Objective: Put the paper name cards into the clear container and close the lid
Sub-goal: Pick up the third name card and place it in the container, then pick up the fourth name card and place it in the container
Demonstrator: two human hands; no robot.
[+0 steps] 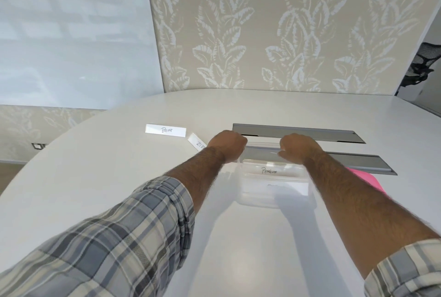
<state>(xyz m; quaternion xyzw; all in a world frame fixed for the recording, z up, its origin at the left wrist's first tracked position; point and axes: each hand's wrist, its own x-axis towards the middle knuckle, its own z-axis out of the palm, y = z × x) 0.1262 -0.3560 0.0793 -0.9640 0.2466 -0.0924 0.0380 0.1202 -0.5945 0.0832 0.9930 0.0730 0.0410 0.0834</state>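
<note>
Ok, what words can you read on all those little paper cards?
"BEAR": name card lying on the white table.
"ZEB...": name card, the rest hidden behind the left hand.
"PENGUIN": name card in the clear container.
A lower card in the container: writing too blurred to read.

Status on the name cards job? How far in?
Partway. Done: the Penguin card sits in the clear container, with another card below it. In hand: the left hand and right hand are at the container's far rim; exactly what they grip is hidden. Left: the Bear card and the Zebra card lie on the table; lid not closed.
</note>
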